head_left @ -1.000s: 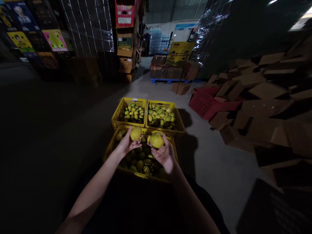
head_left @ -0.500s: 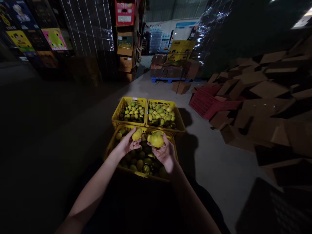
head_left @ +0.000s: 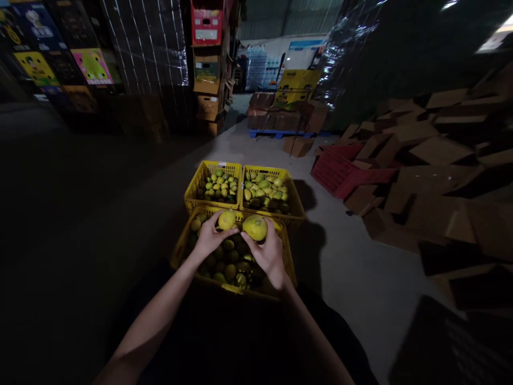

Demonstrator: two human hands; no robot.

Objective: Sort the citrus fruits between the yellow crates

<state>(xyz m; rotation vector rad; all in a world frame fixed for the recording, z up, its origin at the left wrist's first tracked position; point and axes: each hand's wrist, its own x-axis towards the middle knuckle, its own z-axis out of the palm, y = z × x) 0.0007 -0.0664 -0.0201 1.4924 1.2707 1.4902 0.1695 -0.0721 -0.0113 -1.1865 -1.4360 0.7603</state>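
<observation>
My left hand (head_left: 210, 236) is closed round a small yellow lemon (head_left: 227, 220), its thumb reaching below the fruit. Close to its right, my right hand (head_left: 269, 250) grips a larger, oval, yellow-green lemon (head_left: 255, 228) with darker blotches, the thumb along its lower left side. Both fruits are held up, apart from each other, over the near yellow crate (head_left: 234, 289). Many greenish fruits (head_left: 230, 271) lie in that crate, mostly in shadow.
Two more yellow crates stand beyond, the left crate (head_left: 192, 197) and the right crate (head_left: 296, 200), both holding yellow-green fruit. A red crate (head_left: 334, 170) and heaped cardboard boxes (head_left: 433, 182) lie to the right. Stacked cartons (head_left: 207, 107) and a blue pallet (head_left: 276, 133) stand farther back.
Both hands have turned, bringing their thumbs inward and closer together below the fruits. The right lemon has shifted slightly left and up; both fruits stay held.
</observation>
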